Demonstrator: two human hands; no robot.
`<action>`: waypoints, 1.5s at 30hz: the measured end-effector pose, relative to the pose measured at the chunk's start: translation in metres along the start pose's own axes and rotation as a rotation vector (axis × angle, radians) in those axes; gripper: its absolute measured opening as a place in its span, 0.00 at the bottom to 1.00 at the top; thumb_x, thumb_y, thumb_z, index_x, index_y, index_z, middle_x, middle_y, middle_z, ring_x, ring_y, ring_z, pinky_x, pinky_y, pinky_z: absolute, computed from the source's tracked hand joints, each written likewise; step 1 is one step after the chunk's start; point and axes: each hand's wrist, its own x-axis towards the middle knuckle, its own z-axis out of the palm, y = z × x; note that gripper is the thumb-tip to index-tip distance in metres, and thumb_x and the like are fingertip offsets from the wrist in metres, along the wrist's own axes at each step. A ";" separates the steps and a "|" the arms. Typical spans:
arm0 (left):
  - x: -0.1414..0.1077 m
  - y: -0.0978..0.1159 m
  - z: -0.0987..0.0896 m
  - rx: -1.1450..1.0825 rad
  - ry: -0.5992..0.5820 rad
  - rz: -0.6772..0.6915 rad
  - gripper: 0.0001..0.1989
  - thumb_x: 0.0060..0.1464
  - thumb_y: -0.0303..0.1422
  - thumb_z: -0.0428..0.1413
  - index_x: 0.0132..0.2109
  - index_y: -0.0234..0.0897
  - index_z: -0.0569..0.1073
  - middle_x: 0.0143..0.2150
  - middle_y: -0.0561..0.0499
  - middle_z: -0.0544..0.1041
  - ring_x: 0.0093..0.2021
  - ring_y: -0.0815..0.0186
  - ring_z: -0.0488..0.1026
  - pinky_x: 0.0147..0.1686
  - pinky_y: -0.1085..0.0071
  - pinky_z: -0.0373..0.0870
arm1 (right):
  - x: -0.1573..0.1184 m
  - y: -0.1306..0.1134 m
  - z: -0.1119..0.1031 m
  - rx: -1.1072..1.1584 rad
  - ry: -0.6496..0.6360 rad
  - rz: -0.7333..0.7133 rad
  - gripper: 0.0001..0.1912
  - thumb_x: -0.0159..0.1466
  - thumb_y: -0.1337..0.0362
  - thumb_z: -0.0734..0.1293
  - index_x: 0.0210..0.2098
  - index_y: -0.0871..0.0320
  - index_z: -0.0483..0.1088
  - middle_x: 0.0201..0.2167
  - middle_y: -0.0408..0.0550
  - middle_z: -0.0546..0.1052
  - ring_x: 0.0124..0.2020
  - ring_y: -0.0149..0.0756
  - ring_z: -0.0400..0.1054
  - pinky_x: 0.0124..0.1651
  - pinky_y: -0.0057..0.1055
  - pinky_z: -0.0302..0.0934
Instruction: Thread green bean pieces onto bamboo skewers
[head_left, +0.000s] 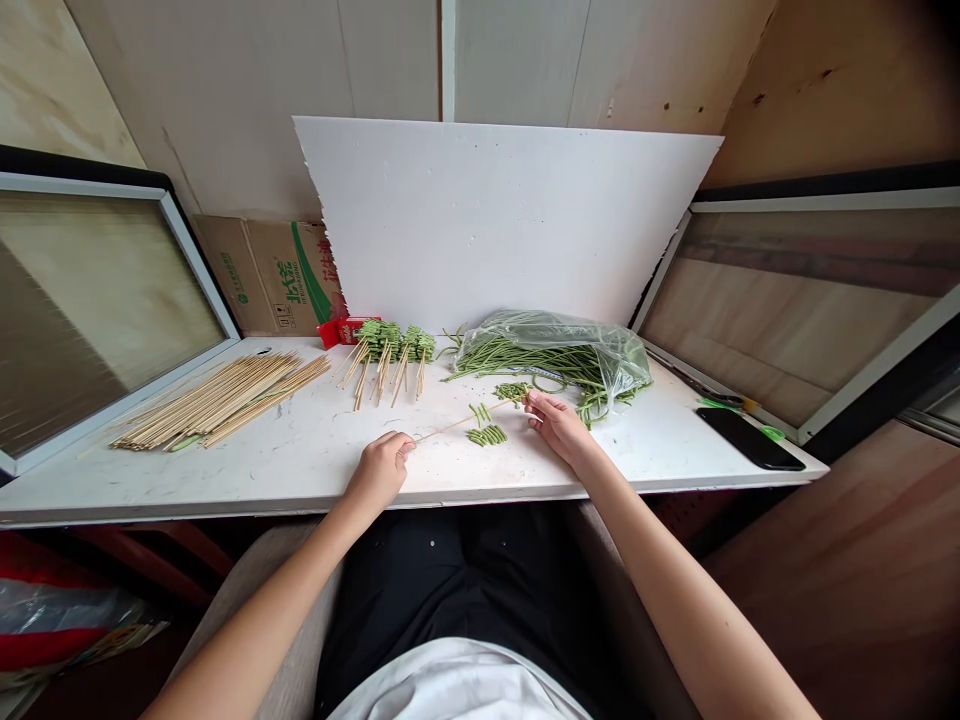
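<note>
My left hand (381,468) is closed around one end of a thin wooden skewer (450,428), which slants up to the right over the white table. At its far end, the fingers of my right hand (559,425) pinch what looks like a short piece of green bean, close to the skewer's tip. Under the skewer's middle lie cut bean pieces (487,435) in a small row. A couple more pieces show along the skewer; whether they are threaded on it I cannot tell. Another pile of cut beans (511,391) sits just behind, by my right fingertips.
Loose skewers (217,395) are heaped at the left. Finished bean skewers (390,345) lie at the back beside a red packet (337,332). A clear bag of long beans (540,350) stands back right. A black phone (750,438) and green-handled scissors (771,433) lie at the right edge.
</note>
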 end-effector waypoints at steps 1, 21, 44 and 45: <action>0.000 0.000 0.000 -0.002 -0.001 -0.001 0.13 0.58 0.21 0.49 0.36 0.38 0.77 0.36 0.48 0.81 0.35 0.62 0.78 0.37 0.68 0.74 | 0.000 0.000 0.000 0.002 0.000 -0.001 0.21 0.56 0.43 0.77 0.39 0.53 0.79 0.39 0.47 0.79 0.41 0.37 0.71 0.38 0.29 0.62; 0.000 -0.002 0.001 -0.027 -0.017 -0.029 0.16 0.55 0.16 0.49 0.37 0.37 0.78 0.37 0.48 0.82 0.35 0.63 0.78 0.37 0.69 0.72 | 0.000 0.001 -0.003 0.068 -0.021 -0.009 0.16 0.57 0.48 0.78 0.35 0.52 0.78 0.39 0.45 0.76 0.41 0.35 0.66 0.37 0.27 0.60; -0.001 -0.002 0.000 -0.003 -0.038 -0.033 0.16 0.54 0.15 0.50 0.37 0.36 0.79 0.36 0.47 0.82 0.37 0.62 0.78 0.37 0.69 0.72 | -0.002 0.000 0.005 0.009 0.062 0.000 0.19 0.53 0.46 0.80 0.33 0.53 0.80 0.38 0.47 0.78 0.39 0.36 0.67 0.35 0.28 0.62; -0.001 -0.002 0.000 -0.008 -0.037 -0.035 0.16 0.54 0.15 0.49 0.37 0.36 0.79 0.36 0.47 0.82 0.37 0.62 0.78 0.38 0.69 0.72 | -0.002 0.000 0.006 0.012 0.065 -0.003 0.19 0.52 0.46 0.80 0.33 0.53 0.80 0.38 0.47 0.78 0.39 0.36 0.68 0.35 0.28 0.62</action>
